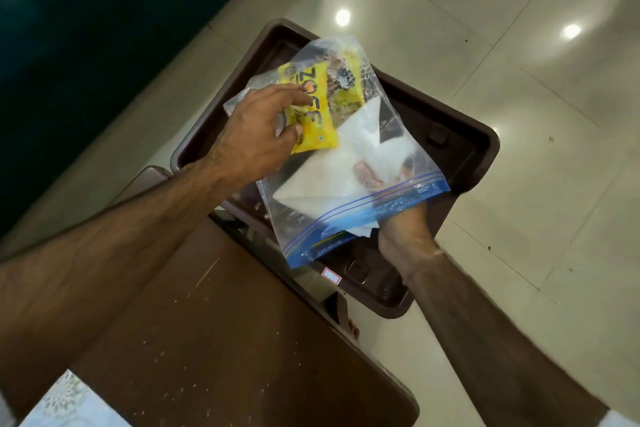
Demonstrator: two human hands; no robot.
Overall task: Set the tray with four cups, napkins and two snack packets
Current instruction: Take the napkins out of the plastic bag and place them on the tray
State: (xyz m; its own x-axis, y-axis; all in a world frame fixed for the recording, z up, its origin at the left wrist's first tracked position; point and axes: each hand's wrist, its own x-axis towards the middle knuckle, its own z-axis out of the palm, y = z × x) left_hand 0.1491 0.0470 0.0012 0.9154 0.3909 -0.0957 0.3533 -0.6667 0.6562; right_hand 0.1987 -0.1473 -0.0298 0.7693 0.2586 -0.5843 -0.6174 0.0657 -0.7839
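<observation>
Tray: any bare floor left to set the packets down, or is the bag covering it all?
Bare tray floor shows along the far-right rim and in the far-left corner beyond the zip bag. The middle and near side are crowded: the bag hangs over them, left hand on a yellow packet, right hand in the bag's mouth.

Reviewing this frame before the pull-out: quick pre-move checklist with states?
1. Zip bag mouth open: ok, right hand is inside it.
2. Left hand steadies the bag's far end over a yellow snack packet: ok.
3. Right fingers on the white napkins: ok.
4. Second yellow packet in the bag: ok.
5. Brown tray under the bag, bare floor showing: ok.
6. Four cups: not ok, none in view.
</observation>
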